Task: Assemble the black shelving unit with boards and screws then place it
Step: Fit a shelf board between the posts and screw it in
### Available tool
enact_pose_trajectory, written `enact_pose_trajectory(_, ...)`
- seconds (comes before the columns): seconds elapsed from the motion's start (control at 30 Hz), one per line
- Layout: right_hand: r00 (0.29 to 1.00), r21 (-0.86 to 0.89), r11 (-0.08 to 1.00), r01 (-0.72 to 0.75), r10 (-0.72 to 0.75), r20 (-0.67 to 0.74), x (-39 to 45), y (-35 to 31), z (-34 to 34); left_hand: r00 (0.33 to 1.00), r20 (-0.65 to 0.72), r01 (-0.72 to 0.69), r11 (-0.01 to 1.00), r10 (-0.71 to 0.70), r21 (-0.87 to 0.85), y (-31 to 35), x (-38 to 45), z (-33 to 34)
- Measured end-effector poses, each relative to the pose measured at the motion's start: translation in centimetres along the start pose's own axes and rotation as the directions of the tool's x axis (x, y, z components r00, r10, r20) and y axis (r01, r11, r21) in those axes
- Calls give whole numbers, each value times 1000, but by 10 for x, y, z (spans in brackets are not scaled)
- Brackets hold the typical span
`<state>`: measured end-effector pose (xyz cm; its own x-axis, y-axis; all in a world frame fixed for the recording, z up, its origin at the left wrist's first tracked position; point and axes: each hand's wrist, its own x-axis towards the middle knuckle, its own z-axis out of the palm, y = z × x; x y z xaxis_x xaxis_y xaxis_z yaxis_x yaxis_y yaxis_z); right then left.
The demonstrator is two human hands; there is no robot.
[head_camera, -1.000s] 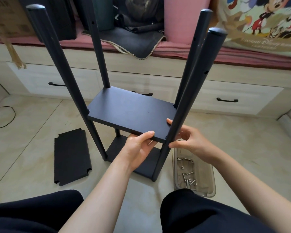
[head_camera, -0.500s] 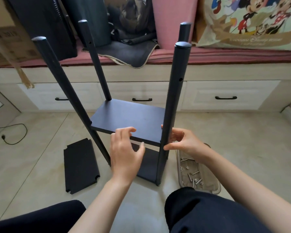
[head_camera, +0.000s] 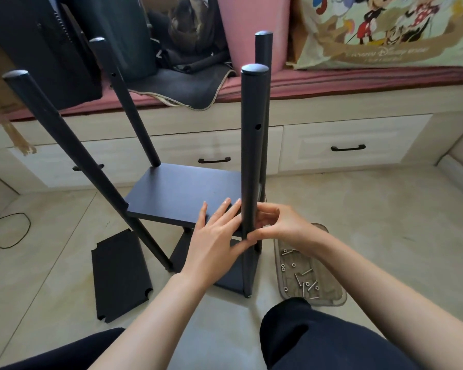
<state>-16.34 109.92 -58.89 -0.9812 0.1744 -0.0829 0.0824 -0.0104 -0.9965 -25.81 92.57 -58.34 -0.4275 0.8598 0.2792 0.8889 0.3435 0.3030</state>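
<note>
Shelving unit [head_camera: 187,198] stands on the tiled floor [head_camera: 372,222] before the drawer bench [head_camera: 353,134], four black posts rising, two boards fitted between them. Spare board [head_camera: 120,276] lies flat on the tiles just left of it. Left hand [head_camera: 217,241] lies on the upper shelf's near edge, fingers straight, thumb meeting the near right post [head_camera: 251,156]. Right hand [head_camera: 281,225] pinches at that post (whether a screw sits in the pinch is hidden). Tray [head_camera: 329,300] of screws [head_camera: 305,284] waits just right.
</note>
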Motion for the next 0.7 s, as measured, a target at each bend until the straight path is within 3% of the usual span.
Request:
enact_pose_trajectory(0.07, 997, 22, 999, -30, 28, 67, -2, -1, -5, 1000, -22, -4, 1000, 3, -27, -1, 0, 2)
enact_pose_trajectory(0.17, 985, 199, 968, -150, 130, 113, -3, 2, -14, 999, -33, -6, 999, 5, -51, 0, -1, 2)
enact_pose_trajectory(0.33, 958, 519, 836, -177, 267, -104, 15, 9, -8, 999, -38, 3, 998, -5, -58, 1, -2, 2)
enact_pose_trajectory(0.7, 988, 633, 771, -67, 140, -65, 36, 17, 4, 1000, -16, -27, 1000, 27, -6, -1, 1, -4)
